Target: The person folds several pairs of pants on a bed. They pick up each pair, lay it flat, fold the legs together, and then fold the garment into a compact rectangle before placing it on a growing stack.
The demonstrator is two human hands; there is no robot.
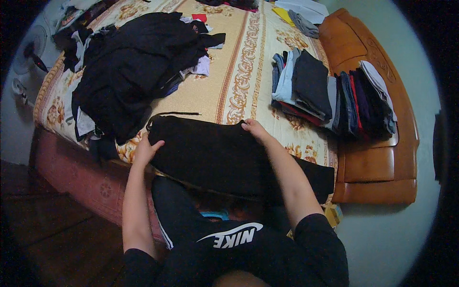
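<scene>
A pair of black drawstring trousers [205,153] lies stretched sideways along the bed's near edge, looking folded lengthwise. Its waist end is at the left, where a dark cord [179,114] trails onto the bedspread, and the leg end reaches right toward the headboard. My left hand [150,147] is closed on the waist end, thumb on top of the cloth. With thumb and fingers, my right hand [254,130] pinches the far edge of the trousers near their middle. My right forearm crosses over the leg part and hides some of it.
A large heap of loose dark clothes [138,67] covers the bed's left side. Folded garments [311,81] stand stacked at the right, beside upright folded clothes [361,100] against the wooden headboard [397,158]. Grey and yellow cloths [303,24] lie farther back. A fan [31,55] stands at far left.
</scene>
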